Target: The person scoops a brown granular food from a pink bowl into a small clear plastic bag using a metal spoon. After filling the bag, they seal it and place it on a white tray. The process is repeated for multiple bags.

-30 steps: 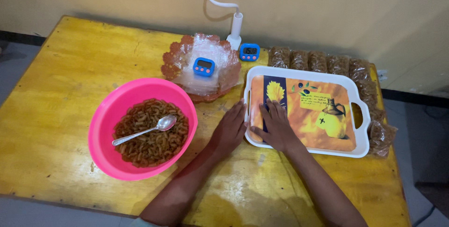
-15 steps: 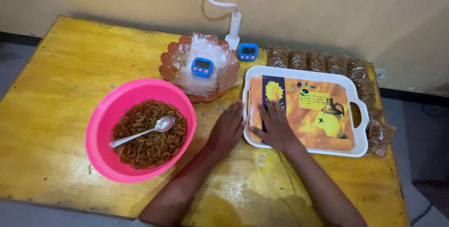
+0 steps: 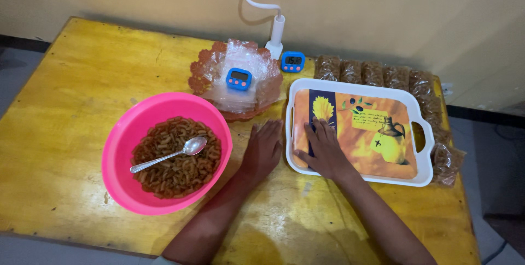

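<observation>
The left hand lies flat and empty on the worktop; the right hand rests open inside the white tray toward the right edge. The tray holds nothing yet, and the spoon sits untouched in the pink bowl of pasta.

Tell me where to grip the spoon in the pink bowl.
Grip the spoon by its handle end, coming from the bowl's left. The handle angles out toward the pink bowl's left rim and lies clear on top of the pasta, while its scoop sits mid-bowl. The left hand is probably nearest.
</observation>
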